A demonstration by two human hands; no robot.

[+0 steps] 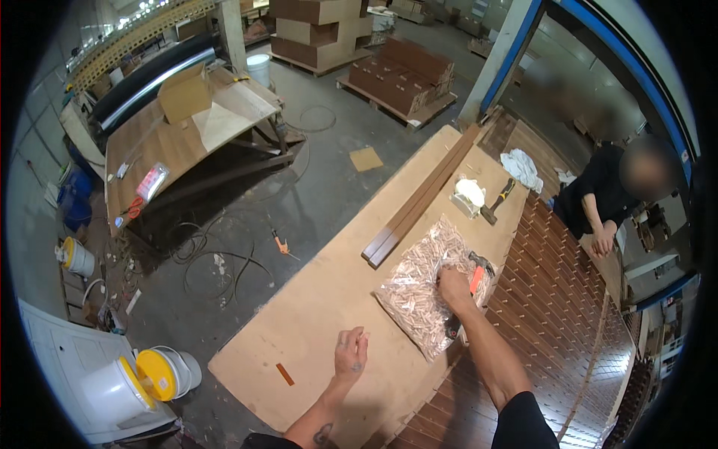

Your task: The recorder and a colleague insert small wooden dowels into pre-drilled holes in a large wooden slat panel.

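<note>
Black cloth sleeve (pixel 526 423) nearest, the bare right hand (pixel 454 289), grip too hidden to tell, should dig softly in the four-o'clock clear plastic bag of tan wooden pegs (pixel 409 288), the loosely curled bare left hand (pixel 351 355) steadying it.

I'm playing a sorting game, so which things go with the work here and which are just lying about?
Seem part of the job:
bag of wooden pegs, with the right hand at it
brown boards with pegs
orange-handled hammer

Seem just lying about:
red scissors
open cardboard box
crumpled pale cloth
</note>
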